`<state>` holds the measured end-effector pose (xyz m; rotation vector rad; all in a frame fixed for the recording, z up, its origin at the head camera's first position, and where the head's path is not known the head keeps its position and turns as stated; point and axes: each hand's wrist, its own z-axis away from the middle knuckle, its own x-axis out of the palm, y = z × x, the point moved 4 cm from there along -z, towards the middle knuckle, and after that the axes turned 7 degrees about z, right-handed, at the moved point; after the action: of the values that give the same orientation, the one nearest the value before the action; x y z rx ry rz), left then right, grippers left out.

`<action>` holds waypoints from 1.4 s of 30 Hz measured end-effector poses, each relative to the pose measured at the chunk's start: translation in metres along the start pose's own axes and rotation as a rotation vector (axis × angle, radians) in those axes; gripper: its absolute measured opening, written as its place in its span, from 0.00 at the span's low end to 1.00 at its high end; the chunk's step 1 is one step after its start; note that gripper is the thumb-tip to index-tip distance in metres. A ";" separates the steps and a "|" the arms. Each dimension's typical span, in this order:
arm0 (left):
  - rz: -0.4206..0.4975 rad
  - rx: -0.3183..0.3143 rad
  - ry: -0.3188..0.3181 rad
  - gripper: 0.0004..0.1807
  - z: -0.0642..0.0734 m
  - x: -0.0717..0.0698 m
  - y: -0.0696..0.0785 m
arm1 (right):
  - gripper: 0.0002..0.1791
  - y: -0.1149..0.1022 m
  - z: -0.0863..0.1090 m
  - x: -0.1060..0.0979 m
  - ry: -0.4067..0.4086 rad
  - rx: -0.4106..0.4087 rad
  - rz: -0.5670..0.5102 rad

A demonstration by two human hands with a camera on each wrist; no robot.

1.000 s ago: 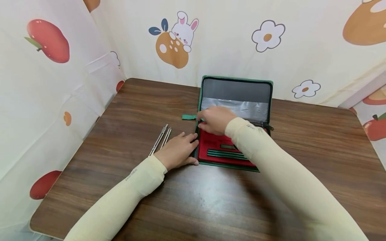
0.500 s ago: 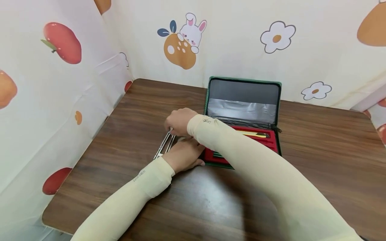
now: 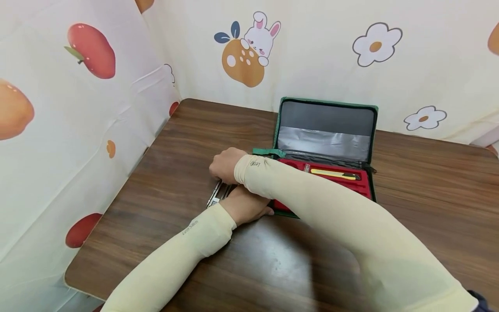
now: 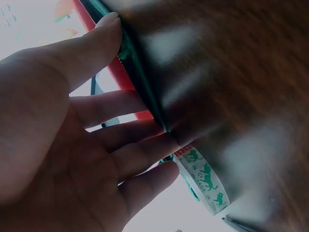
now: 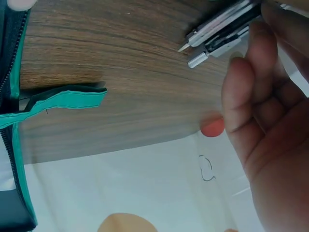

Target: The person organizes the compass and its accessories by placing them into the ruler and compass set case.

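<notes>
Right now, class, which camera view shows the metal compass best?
The right wrist view: the metal compass shows its tips clearly. The head view shows only a sliver beneath the arms; the left wrist view shows nothing recognisable of it.

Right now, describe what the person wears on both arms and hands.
Both arms wear long, snug, pale cream sleeves that end at the wrists. Each sleeve carries small dark lettering near the cuff: on the left sleeve and on the right sleeve. The left hand and right hand are bare, without gloves.
</notes>
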<state>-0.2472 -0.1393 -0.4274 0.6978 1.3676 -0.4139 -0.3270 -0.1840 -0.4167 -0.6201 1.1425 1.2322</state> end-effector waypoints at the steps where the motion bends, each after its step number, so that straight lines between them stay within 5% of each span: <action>1: -0.008 -0.002 0.000 0.20 0.000 0.000 0.000 | 0.25 0.000 0.000 0.000 0.004 -0.002 0.006; 11: -0.002 -0.039 -0.009 0.22 -0.001 0.003 -0.001 | 0.11 -0.003 -0.002 0.006 0.014 -0.108 0.222; 29: 0.019 -0.042 0.003 0.25 -0.004 0.003 0.000 | 0.09 0.008 0.005 0.012 0.026 -0.107 0.214; 36: -0.023 0.004 0.021 0.30 -0.008 0.005 0.001 | 0.09 0.029 0.024 0.000 0.035 -0.037 0.184; 42: -0.049 -0.037 -0.075 0.32 -0.008 0.006 -0.002 | 0.10 0.057 0.057 -0.003 0.018 0.046 0.160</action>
<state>-0.2539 -0.1346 -0.4339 0.6136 1.3205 -0.4478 -0.3615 -0.1193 -0.3823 -0.5133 1.2510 1.3342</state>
